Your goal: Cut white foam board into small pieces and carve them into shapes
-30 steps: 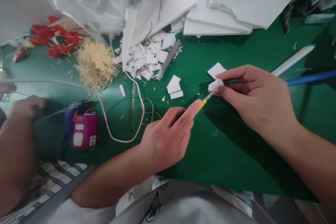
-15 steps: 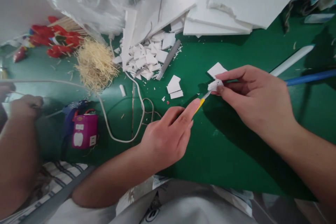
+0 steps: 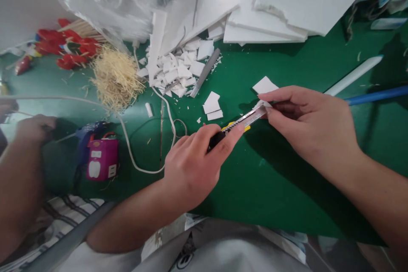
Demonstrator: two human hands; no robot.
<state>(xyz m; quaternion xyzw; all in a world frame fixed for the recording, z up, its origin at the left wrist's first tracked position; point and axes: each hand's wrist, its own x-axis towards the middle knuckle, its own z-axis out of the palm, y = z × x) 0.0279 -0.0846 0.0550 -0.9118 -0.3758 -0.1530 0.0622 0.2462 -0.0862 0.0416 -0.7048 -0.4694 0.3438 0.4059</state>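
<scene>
My left hand (image 3: 196, 161) is closed around a yellow and black utility knife (image 3: 237, 126), its metal blade end pointing up and right. Between the thumb and fingers of my right hand (image 3: 310, 123) is a small white foam piece (image 3: 262, 104), partly covered by my fingertips. The knife's tip lies against this piece; the exact contact is hidden. Just behind my right fingers a flat white foam square (image 3: 265, 85) lies on the green table (image 3: 255, 187). Two cut foam pieces (image 3: 211, 104) lie beyond the knife.
Foam scraps (image 3: 178, 70) are heaped beside a grey stick (image 3: 206, 72), with large foam sheets (image 3: 280, 4) behind. Leftward are a straw bundle (image 3: 116, 78), a white cord (image 3: 127, 144), a magenta box (image 3: 102, 159) and another person's hand (image 3: 36, 129). Blue (image 3: 379, 94) and white rods (image 3: 355, 74) lie right.
My left hand has shifted slightly left and turned the knife, so its flat metal side and black part now show. The knife's tip now overlaps the foam piece; my right hand has barely moved.
</scene>
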